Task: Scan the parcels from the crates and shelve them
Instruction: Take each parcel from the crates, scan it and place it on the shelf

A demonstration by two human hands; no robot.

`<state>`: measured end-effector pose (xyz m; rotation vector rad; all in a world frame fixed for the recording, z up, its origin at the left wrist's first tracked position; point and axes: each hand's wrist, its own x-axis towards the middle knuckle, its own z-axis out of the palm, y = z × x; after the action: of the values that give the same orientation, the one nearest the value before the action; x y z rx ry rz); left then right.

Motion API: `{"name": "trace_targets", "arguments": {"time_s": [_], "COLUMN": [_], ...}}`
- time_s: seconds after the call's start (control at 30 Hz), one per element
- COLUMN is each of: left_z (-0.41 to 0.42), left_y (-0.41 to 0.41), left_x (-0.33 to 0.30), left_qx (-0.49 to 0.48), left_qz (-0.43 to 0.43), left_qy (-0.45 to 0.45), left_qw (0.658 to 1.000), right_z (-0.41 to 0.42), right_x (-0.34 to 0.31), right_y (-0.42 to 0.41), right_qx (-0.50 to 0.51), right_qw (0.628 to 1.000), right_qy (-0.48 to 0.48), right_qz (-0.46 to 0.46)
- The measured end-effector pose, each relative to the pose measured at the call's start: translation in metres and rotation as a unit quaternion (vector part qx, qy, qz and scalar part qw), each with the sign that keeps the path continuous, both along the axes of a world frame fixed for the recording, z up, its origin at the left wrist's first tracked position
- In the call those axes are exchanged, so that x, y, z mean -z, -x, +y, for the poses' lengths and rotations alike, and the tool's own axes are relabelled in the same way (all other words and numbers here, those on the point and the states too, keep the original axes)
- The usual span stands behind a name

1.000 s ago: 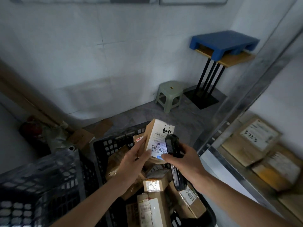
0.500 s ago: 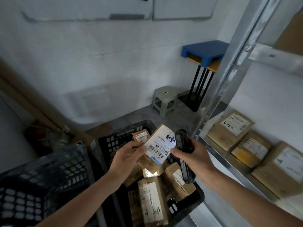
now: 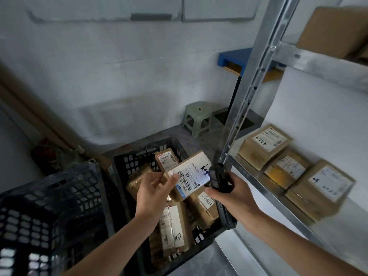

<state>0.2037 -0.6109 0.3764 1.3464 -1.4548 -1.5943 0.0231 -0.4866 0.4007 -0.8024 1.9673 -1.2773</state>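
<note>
White tiled walls and a grey floor make up the backdrop, pretty dim corner overall.

Starting at the fingers: left hand [image 3: 153,188] pinches a small cardboard parcel [image 3: 189,175], thumb on the edge of its white barcode label, the other fingers curled behind it. The parcel's tilted, label facing up toward the camera, and it hangs over the crate rather than sitting in it. Right hand [image 3: 233,194] is at 3 o'clock from the parcel, fingers wrapped round a black handheld scanner [image 3: 219,180]. The scanner's top end sits just beside the label's right edge; can't tell if they actually touch.

Below both hands is a black plastic crate [image 3: 127,162] with more brown parcels lying loose in it, one marked 7481 [image 3: 207,201] and a long one with a white label [image 3: 173,226] toward 6 o'clock. A second black crate [image 3: 49,206] sits at 9 o'clock, touching or nearly touching the first.

Out at 3 o'clock there's a metal shelf rack [image 3: 256,62], its upright post running diagonally right behind the scanner. Three labelled boxes sit in a row on the shelf, the farthest marked 3753 [image 3: 264,144]. Another box [image 3: 334,28] is on the shelf above at 1 o'clock.

Back at 12 o'clock, a small green stool [image 3: 197,118] stands on the floor, and a blue-topped stand [image 3: 235,58] is partly hidden behind the post.
</note>
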Motion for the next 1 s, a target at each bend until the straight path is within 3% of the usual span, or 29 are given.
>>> {"name": "trace_targets", "arguments": {"time_s": [0.23, 0.53, 0.73, 1.0], "left_z": [0.020, 0.036, 0.040, 0.041], "left_y": [0.000, 0.007, 0.006, 0.006], "left_x": [0.001, 0.000, 0.004, -0.003], "left_qx": [-0.001, 0.057, 0.043, 0.108], "left_qz": [0.021, 0.083, 0.040, 0.046], "left_qy": [0.014, -0.074, -0.016, -0.029], "left_qw": [1.000, 0.992, 0.998, 0.993], "right_z": [0.022, 0.049, 0.063, 0.085], "right_x": [0.008, 0.021, 0.023, 0.010], "right_y": [-0.003, 0.001, 0.000, -0.005], "right_qx": [0.001, -0.011, -0.039, -0.029], "right_qw": [1.000, 0.999, 0.997, 0.997], "right_qy": [-0.001, -0.036, -0.052, -0.055], "right_qz": [-0.005, 0.015, 0.046, 0.055]}}
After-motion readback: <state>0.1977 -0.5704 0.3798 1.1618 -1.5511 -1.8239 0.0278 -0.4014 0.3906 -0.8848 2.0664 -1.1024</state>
